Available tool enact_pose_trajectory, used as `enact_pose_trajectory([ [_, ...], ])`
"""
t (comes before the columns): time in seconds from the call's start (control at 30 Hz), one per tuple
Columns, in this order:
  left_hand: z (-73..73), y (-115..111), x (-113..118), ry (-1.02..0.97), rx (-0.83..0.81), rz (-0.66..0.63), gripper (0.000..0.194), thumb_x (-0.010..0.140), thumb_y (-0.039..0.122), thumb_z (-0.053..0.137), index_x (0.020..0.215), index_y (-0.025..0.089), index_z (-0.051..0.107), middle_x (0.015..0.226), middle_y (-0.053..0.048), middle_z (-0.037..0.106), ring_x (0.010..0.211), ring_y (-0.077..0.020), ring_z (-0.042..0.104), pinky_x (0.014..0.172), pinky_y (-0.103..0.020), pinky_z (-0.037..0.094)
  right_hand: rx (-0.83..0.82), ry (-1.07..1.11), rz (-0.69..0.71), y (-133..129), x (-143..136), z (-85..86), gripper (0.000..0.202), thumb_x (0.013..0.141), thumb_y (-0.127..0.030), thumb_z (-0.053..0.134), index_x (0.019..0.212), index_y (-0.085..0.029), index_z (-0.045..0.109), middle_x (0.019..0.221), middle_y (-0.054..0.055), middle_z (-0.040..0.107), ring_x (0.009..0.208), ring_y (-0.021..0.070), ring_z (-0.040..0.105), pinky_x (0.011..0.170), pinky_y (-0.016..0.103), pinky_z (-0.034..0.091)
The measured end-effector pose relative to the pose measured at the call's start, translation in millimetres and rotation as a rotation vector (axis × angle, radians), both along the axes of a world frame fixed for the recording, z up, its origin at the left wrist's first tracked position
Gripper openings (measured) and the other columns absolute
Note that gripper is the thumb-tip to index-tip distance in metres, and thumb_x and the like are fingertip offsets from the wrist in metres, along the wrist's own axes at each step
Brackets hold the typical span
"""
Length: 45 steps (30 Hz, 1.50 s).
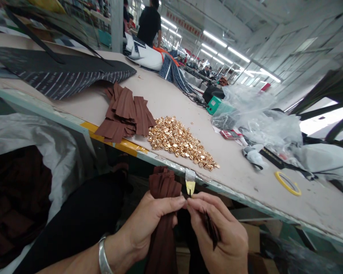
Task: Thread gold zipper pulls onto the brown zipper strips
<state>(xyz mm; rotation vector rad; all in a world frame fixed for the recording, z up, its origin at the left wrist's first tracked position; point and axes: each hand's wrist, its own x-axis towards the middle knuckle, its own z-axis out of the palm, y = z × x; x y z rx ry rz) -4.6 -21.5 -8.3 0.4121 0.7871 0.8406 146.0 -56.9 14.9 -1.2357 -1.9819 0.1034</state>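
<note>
My left hand point(157, 213) is closed around a thick bundle of brown fabric strips point(164, 186) just below the table's front edge. The strips' upper ends stick out above my thumb and the rest hang down. My right hand point(217, 228) is closed beside it, with thumb and forefinger pinched at a small yellow-tipped piece point(190, 186) fixed to the table edge. Thin dark brown strips point(210, 228) show between its curled fingers. What lies at the very fingertips is too small to make out. Beyond both hands, a heap of small gold-coloured metal parts point(180, 140) lies on the table.
More brown strips point(125, 112) lie stacked left of the heap. Dark striped panels point(74, 76) rest at the far left. To the right are a green box point(214, 105), clear plastic bags point(263, 118) and a yellow tape roll point(287, 183). A white sack point(57, 152) stands lower left.
</note>
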Motion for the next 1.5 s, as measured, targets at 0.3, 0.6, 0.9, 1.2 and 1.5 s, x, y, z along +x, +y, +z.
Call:
enact_pose_trajectory([
  [0.3,1.0,1.9,1.1,0.021,0.008,0.01,0.018,0.066,0.026,0.077,0.068,0.016,0.062,0.052,0.004,0.056,0.049,-0.0082,0.047,0.05,-0.02,0.037,0.081,-0.183,-0.006,8.7,-0.1,7.6,0.024,0.082,-0.001,0.057,0.098,-0.015,0.069,0.098,0.009,0.074,0.093,0.0155,0.071,0.085,0.018,0.054],
  [0.6,-1.0,-0.3,-9.9,0.05,0.092,-0.043,0.016,0.066,0.022,0.077,0.071,0.018,0.062,0.056,0.006,0.055,0.051,-0.0084,0.044,0.049,-0.02,0.036,-0.414,0.388,-0.241,25.1,5.4,8.6,0.018,0.071,-0.025,0.077,0.088,-0.023,0.072,0.071,-0.004,0.063,0.059,0.0104,0.056,0.055,0.02,0.048],
  [0.9,7.3,-5.5,-8.5,-0.076,0.25,-0.165,0.014,0.06,0.005,0.071,0.068,0.016,0.069,0.059,0.005,0.056,0.056,-0.0071,0.043,0.053,-0.018,0.035,-0.708,0.808,-0.202,1.0,-20.9,1.6,0.019,0.069,-0.033,0.078,0.072,-0.016,0.071,0.058,-0.004,0.052,0.055,0.0108,0.048,0.051,0.023,0.042],
  [1.2,1.6,-0.5,-14.2,0.177,0.272,-0.043,0.021,0.07,0.033,0.08,0.073,0.017,0.067,0.064,0.003,0.059,0.061,-0.0103,0.051,0.059,-0.021,0.041,-0.587,0.784,-0.235,-5.4,-0.5,-7.2,0.015,0.075,-0.032,0.076,0.073,-0.019,0.07,0.059,-0.003,0.059,0.054,0.0108,0.05,0.052,0.022,0.043],
  [1.5,2.1,-0.9,-7.3,0.199,0.274,-0.054,0.021,0.074,0.033,0.077,0.069,0.016,0.066,0.055,0.005,0.052,0.054,-0.0073,0.044,0.053,-0.018,0.035,-0.335,0.454,-0.041,-4.9,-13.3,-5.6,0.013,0.088,-0.017,0.06,0.076,-0.018,0.065,0.065,-0.001,0.062,0.056,0.0109,0.057,0.052,0.02,0.045],
])
